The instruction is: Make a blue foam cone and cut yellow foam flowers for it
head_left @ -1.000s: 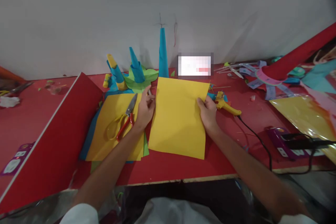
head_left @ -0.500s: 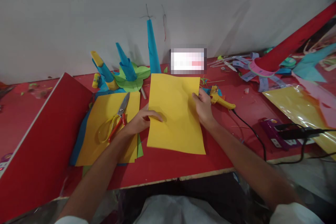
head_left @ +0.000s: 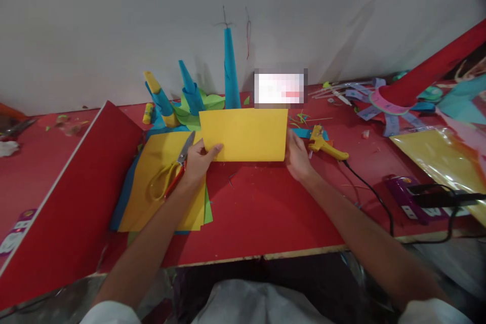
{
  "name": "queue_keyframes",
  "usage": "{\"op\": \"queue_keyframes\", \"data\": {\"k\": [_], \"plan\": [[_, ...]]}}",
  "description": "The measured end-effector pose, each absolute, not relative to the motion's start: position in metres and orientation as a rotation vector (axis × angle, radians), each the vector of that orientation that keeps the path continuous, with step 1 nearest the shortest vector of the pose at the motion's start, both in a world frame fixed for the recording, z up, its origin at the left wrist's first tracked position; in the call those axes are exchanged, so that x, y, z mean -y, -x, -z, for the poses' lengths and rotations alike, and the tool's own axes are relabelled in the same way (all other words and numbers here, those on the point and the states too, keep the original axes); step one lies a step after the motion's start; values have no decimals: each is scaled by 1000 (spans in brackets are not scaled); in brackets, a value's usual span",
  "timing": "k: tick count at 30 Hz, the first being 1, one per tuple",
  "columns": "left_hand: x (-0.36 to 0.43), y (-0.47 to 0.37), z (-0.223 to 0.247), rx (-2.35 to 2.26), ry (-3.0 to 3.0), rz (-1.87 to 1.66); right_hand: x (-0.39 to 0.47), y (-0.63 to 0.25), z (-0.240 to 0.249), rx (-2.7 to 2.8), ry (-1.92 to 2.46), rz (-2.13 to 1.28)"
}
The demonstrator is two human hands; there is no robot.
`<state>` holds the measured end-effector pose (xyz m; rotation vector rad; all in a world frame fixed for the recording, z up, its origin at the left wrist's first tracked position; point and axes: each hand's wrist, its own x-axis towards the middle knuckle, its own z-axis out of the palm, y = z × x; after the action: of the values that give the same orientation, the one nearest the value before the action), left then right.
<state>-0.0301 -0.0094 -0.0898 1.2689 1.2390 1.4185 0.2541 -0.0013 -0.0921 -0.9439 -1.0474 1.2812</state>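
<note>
While the left hand [head_left: 199,161] pinches the lower left corner of the yellow sheet [head_left: 245,134], thumb across its front, the right hand [head_left: 298,156] lies along the opposite edge with fingers fairly straight; whether it grips cannot be told. The sheet is raised over the red table [head_left: 261,212], in front of the tall blue cone [head_left: 231,73], between the scissors [head_left: 174,167] and the yellow glue gun [head_left: 328,151].

On the right, a shiny plastic packet [head_left: 436,154] shows yellow under its surface, though its exact contents cannot be made out. Near it sits a purple box [head_left: 402,197], its inside hidden, with a black adapter [head_left: 433,203] over it.

Half a second ago the sheet appeared taller than wide; now it shows as a low, wide rectangle, and table it covered is exposed. The left hand's thumb now sits at the lower corner, where earlier its fingers reached across the sheet's left side.
</note>
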Motion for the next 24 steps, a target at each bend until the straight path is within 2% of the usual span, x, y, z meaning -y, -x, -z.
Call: {"op": "queue_keyframes", "data": {"k": [3,9,15,24], "plan": [[9,31,92,-1277,-1342,-1396,4,-254,86,1036,904,-1341],[13,23,90,-1255,-1478,-1212,-1,-263,96,1184,1045,-1198],[11,29,88,-1356,-1462,-1313,-4,-263,97,1394,1007,-1234],[13,31,86,-1411,-1648,-1229,-7,-272,104,1380,1129,-1068]]}}
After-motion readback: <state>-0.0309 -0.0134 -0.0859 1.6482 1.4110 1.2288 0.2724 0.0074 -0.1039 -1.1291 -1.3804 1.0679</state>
